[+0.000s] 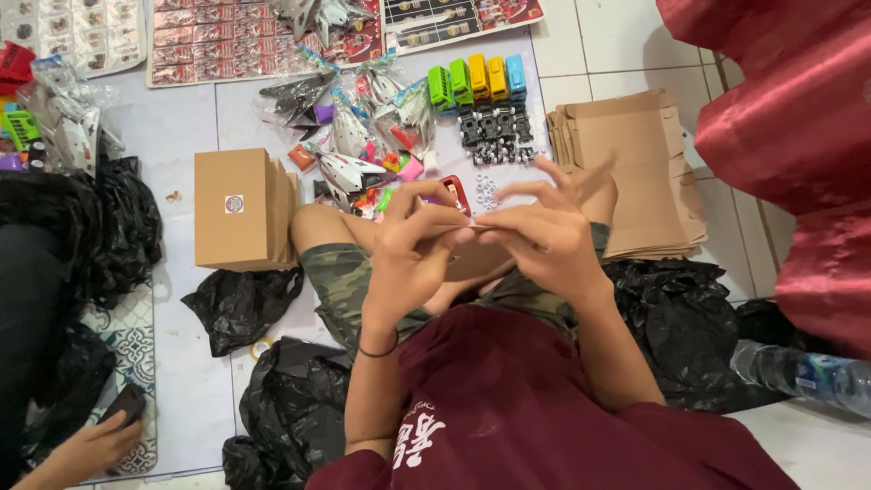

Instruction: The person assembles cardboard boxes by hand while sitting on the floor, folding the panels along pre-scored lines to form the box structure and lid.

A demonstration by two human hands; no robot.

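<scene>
- Between our left hand and right hand we pinch something small, and our fingers cover it; we cannot tell what it is.
- A brown cardboard piece lies under both hands, mostly hidden.
- Just beyond our fingertips, a red toy shows only in part.
- Far right of our right hand, the plastic bottle is cut by the frame edge.
- Low and left of our left hand, another person's hand is cropped, holding a dark object too small to identify.
</scene>
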